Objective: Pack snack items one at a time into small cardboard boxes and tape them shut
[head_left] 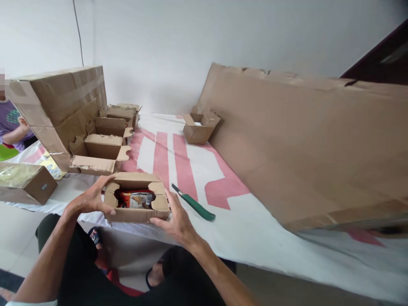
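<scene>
A small cardboard box (134,216) sits at the table's front edge, its short end flaps folded inward. Inside it lies a red packet (135,199) with a printed picture and a barcode. My left hand (92,197) grips the box's left end, thumb along the front wall. At the right end, my right hand (178,219) holds the box between thumb and fingers. A green-handled knife (197,207) rests on the cloth just right of the box, its dark tip pointing away to the left.
Several open cardboard boxes (103,149) stand in a row beside stacked closed cartons (70,91). A taped box (32,182) is at left. A small open box (197,134) stands by a large cardboard sheet (302,153) at right. A person in purple (14,123) is far left.
</scene>
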The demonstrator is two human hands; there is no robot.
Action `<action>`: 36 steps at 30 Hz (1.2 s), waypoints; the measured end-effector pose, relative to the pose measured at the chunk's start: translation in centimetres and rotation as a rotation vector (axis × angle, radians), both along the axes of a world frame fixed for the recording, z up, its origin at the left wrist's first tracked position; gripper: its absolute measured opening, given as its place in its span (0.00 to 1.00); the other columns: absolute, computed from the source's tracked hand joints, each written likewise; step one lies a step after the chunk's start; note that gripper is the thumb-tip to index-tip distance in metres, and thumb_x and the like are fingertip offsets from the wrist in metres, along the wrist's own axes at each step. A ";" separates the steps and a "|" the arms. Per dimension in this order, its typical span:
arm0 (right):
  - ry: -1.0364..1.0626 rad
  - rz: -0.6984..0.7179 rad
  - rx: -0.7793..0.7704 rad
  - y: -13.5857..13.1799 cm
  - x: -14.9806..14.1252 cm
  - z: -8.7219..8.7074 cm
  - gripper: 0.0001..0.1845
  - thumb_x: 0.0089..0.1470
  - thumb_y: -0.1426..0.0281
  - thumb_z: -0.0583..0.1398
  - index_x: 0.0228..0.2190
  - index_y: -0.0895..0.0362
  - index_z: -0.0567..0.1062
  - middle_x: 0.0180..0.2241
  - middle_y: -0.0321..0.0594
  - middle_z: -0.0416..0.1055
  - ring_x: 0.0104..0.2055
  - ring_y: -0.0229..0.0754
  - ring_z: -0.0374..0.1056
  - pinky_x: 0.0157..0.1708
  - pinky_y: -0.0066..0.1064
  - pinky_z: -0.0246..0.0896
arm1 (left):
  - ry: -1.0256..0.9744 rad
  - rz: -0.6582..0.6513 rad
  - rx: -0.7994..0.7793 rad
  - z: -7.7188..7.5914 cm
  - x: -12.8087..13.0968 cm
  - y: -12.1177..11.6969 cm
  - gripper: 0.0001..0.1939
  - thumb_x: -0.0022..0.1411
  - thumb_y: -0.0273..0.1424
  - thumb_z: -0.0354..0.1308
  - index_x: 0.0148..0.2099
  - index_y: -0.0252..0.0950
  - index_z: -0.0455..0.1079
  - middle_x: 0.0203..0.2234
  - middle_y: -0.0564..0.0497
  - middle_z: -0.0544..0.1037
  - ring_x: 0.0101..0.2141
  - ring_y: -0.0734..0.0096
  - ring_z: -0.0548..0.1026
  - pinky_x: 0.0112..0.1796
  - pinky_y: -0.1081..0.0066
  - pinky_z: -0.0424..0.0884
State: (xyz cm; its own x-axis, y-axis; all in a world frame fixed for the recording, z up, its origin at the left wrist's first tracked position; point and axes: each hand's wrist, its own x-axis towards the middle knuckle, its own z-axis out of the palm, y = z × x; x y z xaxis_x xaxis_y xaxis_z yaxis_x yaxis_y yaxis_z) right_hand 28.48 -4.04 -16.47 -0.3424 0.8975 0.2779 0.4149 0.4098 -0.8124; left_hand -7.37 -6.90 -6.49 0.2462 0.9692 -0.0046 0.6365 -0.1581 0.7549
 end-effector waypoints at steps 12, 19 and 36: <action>-0.158 0.212 0.453 1.4 -0.9 8.9 0.13 0.71 0.69 0.62 0.54 0.53 0.81 0.57 0.50 0.80 0.63 0.54 0.74 0.66 0.50 0.68 | 0.023 0.167 0.168 -1.6 3.1 -1.0 0.56 0.55 0.58 0.74 0.78 0.42 0.62 0.78 0.36 0.53 0.77 0.33 0.56 0.74 0.39 0.58; -0.659 0.297 0.459 3.0 -2.5 10.6 0.03 0.64 0.73 0.67 0.37 0.55 0.83 0.44 0.45 0.84 0.53 0.52 0.74 0.59 0.46 0.63 | -0.018 0.188 0.178 -2.6 3.5 -1.5 0.54 0.57 0.56 0.74 0.78 0.43 0.62 0.72 0.38 0.65 0.71 0.38 0.67 0.72 0.42 0.64; -0.937 0.402 0.676 2.6 -1.4 11.4 0.11 0.71 0.76 0.62 0.36 0.55 0.83 0.39 0.44 0.81 0.46 0.49 0.72 0.50 0.40 0.65 | -0.096 0.064 0.138 -3.0 5.3 -1.4 0.64 0.51 0.58 0.78 0.81 0.42 0.57 0.76 0.35 0.60 0.74 0.34 0.62 0.73 0.41 0.63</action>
State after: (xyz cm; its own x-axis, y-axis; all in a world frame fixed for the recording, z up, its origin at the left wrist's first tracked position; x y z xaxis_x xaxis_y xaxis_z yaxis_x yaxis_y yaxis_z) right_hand 27.06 -1.48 -5.10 -0.8802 0.4521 0.1441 0.4716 0.8674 0.1589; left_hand -2.07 -8.30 -9.50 0.1772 0.9727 0.1499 0.5748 -0.2259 0.7865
